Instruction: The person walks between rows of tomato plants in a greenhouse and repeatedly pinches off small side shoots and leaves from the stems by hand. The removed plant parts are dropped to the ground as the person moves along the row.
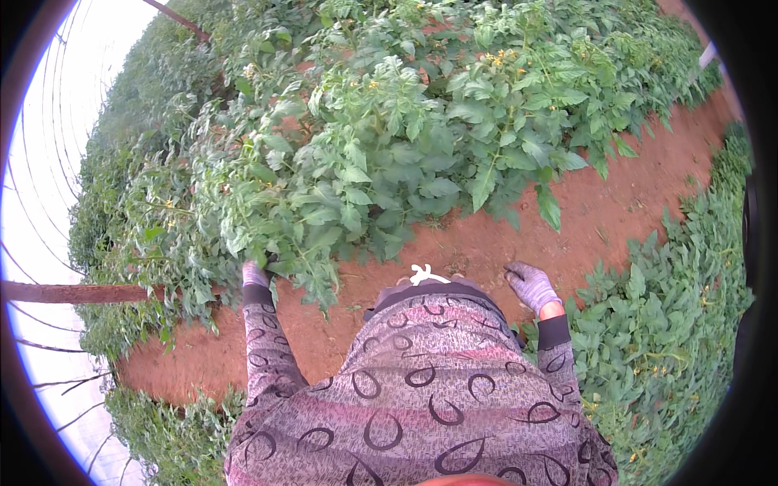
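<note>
My left hand [256,272], in a greyish-purple knit glove, reaches in at the lower edge of the leafy tomato plants [364,164]; leaves cover its fingers, so its grip is hidden. My right hand [530,284], gloved alike, hangs over the red soil path [468,243] to the right of my waist. Its fingers curl loosely, and no object shows in it. Yellow flowers [501,58] dot the upper parts of the plants. A white drawstring bow [422,274] shows at my waist, below the hem of my patterned top.
Another row of leafy plants [644,340] grows close behind my right hand, with more foliage [176,431] at lower left. A wooden pole [85,293] juts in from the left. Pale greenhouse sheeting [36,212] with dark lines curves along the left side.
</note>
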`<state>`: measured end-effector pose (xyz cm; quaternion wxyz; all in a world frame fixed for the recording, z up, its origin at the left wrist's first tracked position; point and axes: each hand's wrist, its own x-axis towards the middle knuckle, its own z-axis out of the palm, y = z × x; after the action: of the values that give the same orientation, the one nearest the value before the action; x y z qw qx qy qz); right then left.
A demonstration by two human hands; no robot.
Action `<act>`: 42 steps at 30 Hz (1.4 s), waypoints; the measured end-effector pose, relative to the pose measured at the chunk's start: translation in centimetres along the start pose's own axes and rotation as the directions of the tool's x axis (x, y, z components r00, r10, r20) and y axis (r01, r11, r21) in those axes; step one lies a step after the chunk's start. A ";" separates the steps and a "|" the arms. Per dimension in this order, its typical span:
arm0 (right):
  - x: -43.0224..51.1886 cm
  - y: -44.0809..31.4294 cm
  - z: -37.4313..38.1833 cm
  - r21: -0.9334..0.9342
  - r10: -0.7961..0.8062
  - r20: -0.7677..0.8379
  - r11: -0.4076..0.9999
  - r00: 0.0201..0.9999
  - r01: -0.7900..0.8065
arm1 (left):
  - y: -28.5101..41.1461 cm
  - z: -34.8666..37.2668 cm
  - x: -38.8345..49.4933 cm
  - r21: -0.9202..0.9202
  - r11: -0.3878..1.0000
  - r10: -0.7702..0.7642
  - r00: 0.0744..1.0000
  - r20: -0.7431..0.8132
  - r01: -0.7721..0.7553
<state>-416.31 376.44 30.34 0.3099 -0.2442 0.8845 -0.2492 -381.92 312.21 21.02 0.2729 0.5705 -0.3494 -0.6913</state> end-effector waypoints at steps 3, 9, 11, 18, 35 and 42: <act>0.9 0.2 1.3 -0.046 -0.097 0.016 0.994 0.995 0.097 | -0.2 -1.9 -5.5 0.615 0.763 0.214 0.976 0.047 -0.197; 3.1 -1.9 1.2 -0.196 -0.171 0.120 0.962 0.978 0.192 | -4.5 -0.1 -15.7 0.934 0.242 0.500 0.859 0.113 -0.264; 4.0 -3.1 0.6 -0.146 -0.170 0.159 0.970 0.972 0.194 | -4.9 1.4 -16.9 0.940 0.071 0.402 0.872 0.279 -0.334; 4.7 -1.5 -0.4 -0.090 -0.260 0.062 0.960 0.964 0.265 | -6.2 10.6 -20.2 0.843 0.296 -0.022 0.879 0.477 -0.450; -13.0 0.7 1.3 0.104 0.527 -0.024 0.846 0.850 -0.522 | -10.4 44.7 11.5 0.516 0.684 0.464 0.853 0.238 -0.516; -20.0 -2.1 4.2 0.384 0.783 0.087 0.544 0.616 -0.746 | -10.9 45.0 21.8 0.853 -0.267 0.242 0.825 0.510 -0.449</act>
<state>-399.12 385.35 37.20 0.3861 0.2435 0.8485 -0.2678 -430.14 309.60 4.02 -0.0851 0.3971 -0.9061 -0.1181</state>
